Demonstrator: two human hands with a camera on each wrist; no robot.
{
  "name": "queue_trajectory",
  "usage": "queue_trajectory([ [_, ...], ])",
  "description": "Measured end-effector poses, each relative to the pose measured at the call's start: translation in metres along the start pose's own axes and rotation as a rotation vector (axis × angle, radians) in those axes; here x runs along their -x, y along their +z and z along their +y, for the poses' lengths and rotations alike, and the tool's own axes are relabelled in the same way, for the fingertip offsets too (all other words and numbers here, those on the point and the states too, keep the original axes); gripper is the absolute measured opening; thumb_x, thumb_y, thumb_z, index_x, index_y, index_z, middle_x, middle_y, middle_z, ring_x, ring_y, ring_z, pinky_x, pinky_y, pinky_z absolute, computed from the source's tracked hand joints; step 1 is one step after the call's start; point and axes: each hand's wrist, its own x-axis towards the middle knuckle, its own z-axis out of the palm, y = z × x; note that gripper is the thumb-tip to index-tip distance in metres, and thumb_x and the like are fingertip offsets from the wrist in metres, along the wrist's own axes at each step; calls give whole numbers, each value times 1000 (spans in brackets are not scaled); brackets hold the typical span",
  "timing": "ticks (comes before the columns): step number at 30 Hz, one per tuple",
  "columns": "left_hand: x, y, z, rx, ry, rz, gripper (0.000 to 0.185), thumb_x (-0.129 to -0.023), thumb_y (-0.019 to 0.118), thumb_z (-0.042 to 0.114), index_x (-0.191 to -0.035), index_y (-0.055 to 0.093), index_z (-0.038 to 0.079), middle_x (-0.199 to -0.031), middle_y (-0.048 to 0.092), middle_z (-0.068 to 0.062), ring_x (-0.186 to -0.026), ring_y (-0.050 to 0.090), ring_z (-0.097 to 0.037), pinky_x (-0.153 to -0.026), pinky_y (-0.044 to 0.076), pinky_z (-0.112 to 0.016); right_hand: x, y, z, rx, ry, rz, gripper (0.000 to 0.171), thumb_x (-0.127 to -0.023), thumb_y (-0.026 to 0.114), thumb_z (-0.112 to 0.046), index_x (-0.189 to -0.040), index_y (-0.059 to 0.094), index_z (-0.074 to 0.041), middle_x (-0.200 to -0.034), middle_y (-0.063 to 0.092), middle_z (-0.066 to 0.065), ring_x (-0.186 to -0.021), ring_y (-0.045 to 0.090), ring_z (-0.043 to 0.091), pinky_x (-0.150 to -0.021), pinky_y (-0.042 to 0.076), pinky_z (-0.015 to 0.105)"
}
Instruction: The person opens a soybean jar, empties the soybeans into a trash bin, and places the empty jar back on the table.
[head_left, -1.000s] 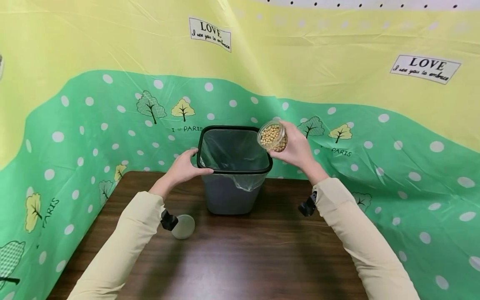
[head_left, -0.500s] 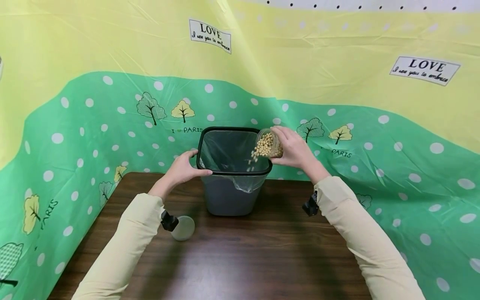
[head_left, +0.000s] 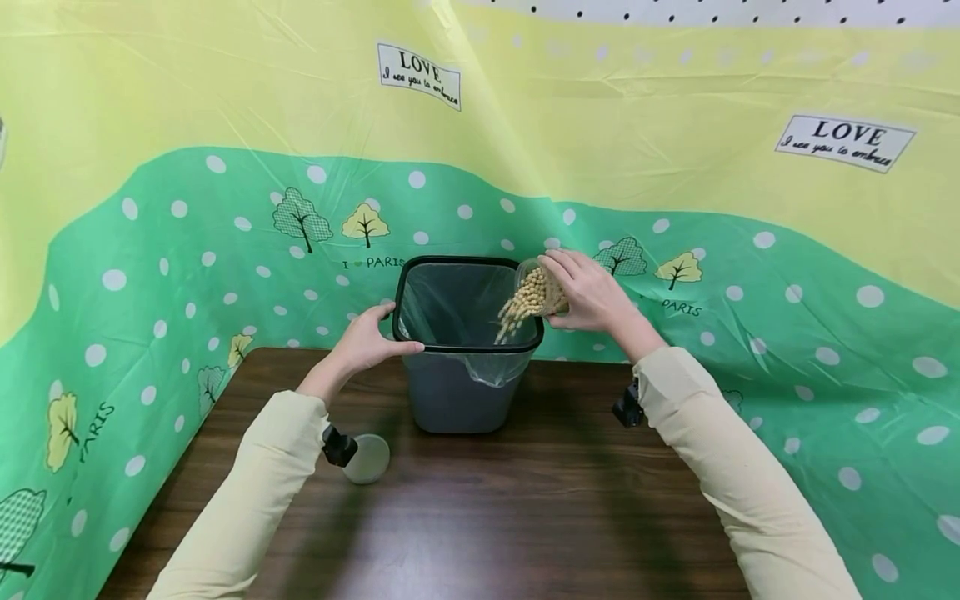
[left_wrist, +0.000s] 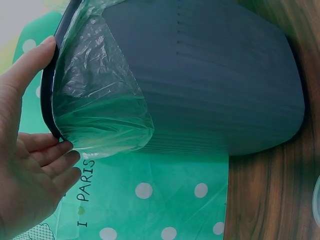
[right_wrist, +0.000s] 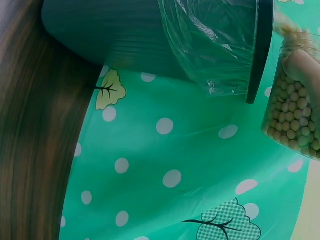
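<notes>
Green-and-yellow dotted sheet behind, dark wood table (head_left: 480,517) below; I've got the grey bin (head_left: 457,392) at frame centre w/ a clear liner. My left hand (head_left: 367,340) grips the bin's left rim, thumb over the edge. My right hand (head_left: 592,292) is wrapped round the tilted jar (head_left: 536,287) above the right rim, beans (head_left: 513,312) spilling in; a lid, I think, (head_left: 367,458) sits lower left.
</notes>
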Motion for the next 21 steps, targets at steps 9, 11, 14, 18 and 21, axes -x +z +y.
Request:
queue_trajectory([
  [9, 0, 1, -1, 19, -10, 1, 98, -69, 72, 53, -143, 26, 7, -147, 24, -13, -134, 21, -31, -103, 28, -50, -4, -6, 3, 36, -53, 0, 93, -52, 82, -33, -127, 42, 4, -123, 49, 24, -112, 47, 40, -95, 38, 50],
  [11, 0, 2, -1, 28, -11, 2, 98, -69, 72, 52, -143, 25, 7, -147, 24, -13, -134, 21, -31, -103, 28, -50, -5, -8, 4, 35, -60, -7, 93, -52, 82, -34, -128, 42, 4, -125, 48, 24, -114, 46, 39, -96, 37, 49],
  [14, 0, 2, -1, 39, -10, 4, 98, -69, 72, 51, -143, 26, 7, -147, 24, -13, -134, 21, -31, -103, 28, -49, -7, -10, 4, 31, -63, -15, 94, -52, 83, -33, -127, 43, 5, -125, 47, 24, -115, 45, 39, -97, 37, 49],
  [18, 0, 3, -2, 48, -10, 5, 99, -69, 72, 52, -143, 25, 7, -147, 24, -13, -135, 20, -31, -103, 28, -50, -9, -12, 4, 29, -64, -19, 92, -53, 82, -33, -127, 43, 5, -125, 48, 24, -115, 45, 39, -97, 37, 49],
  [21, 0, 3, -2, 49, -13, 5, 99, -69, 72, 52, -143, 25, 7, -147, 23, -13, -135, 20, -31, -103, 28, -50, -10, -13, 4, 31, -68, -17, 92, -53, 82, -33, -127, 43, 4, -124, 48, 24, -114, 45, 39, -95, 38, 49],
])
